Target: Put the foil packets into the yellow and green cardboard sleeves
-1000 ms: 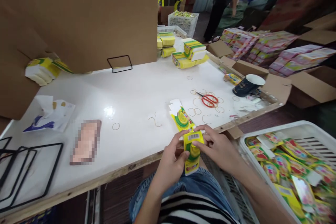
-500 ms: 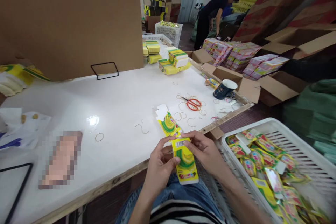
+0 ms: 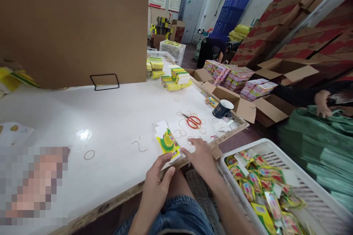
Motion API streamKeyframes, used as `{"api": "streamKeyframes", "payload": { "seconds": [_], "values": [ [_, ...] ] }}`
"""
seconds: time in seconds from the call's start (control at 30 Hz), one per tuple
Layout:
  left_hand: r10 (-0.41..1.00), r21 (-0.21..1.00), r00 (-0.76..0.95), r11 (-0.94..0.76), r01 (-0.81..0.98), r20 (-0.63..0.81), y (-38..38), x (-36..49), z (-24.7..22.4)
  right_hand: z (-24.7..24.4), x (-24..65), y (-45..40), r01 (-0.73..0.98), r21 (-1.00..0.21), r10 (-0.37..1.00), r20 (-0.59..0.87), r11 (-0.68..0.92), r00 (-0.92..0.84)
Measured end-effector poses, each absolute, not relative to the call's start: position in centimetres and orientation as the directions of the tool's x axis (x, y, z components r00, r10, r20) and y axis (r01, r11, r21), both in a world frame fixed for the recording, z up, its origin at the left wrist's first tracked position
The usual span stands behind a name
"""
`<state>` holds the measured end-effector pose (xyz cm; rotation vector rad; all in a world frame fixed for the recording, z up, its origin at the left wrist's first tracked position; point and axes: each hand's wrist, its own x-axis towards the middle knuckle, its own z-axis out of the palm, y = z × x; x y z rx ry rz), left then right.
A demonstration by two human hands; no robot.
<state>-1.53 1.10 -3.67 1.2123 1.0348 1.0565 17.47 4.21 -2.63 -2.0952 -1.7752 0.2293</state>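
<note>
Two hands at the near edge of the table (image 3: 116, 125), apart from each other, fingers parted, nothing held that shows! The carton (image 3: 167, 141) lies between and beyond them, on the white top near its front edge. Left hand (image 3: 157, 178) at six o'clock from it, right hand (image 3: 202, 159) at four, a little blurred; whether a fingertip touches the carton, I cannot tell.

How to play this well? Thin board like that would seem to want a light pinch along both long edges, thumb under the near end, the flaps at eleven o'clock spared any creasing. Squeeze the middle and it would probably buckle.

And the surfaces! Slick printed yellow and green on the carton, plain white on its notched flaps. The table gives back a bright glare, though its wooden rim looks rough. Two o'clock: scissors (image 3: 193, 122) with looped red handles among thin, springy-looking bands (image 3: 202, 131), and past them a dark, glossy mug (image 3: 219, 111). Four o'clock: a slotted white plastic crate (image 3: 264, 143), crinkly, shiny packets (image 3: 273, 176) heaped inside.
</note>
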Motion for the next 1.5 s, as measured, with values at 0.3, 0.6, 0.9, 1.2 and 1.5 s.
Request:
{"api": "streamKeyframes", "payload": {
  "seconds": [0.3, 0.6, 0.9, 1.2, 1.5],
  "values": [
    [0.998, 0.998, 0.005, 0.067, 0.004, -0.067, 1.7, -3.6, -4.8, -5.2, 12.9, 6.1, 0.787, -0.588, 0.964, 0.045, -0.186, 0.261],
    [0.972, 0.868, 0.169, 0.221, -0.445, -0.161, 2.4, -3.4, -4.3, -3.9, 13.3, 2.9, 0.176, -0.977, 0.985, -0.097, -0.122, 0.145],
    [0.938, 0.764, 0.329, 0.290, -0.577, -0.108, 1.4, -2.5, -3.9, -3.1, 11.9, 0.5, -0.275, -0.932, 0.970, -0.243, -0.237, -0.013],
    [0.973, 0.857, 0.110, 0.233, -0.459, -0.205, 1.5, -1.7, -4.4, -3.4, 11.7, 0.0, 0.126, -0.985, 0.985, -0.101, -0.118, 0.137],
    [0.937, 0.880, 0.317, 0.272, -0.389, -0.149, 0.9, -2.8, -2.6, -1.5, 13.6, 0.9, 0.036, -0.999, 0.991, -0.022, -0.017, -0.136]
  ]
}}
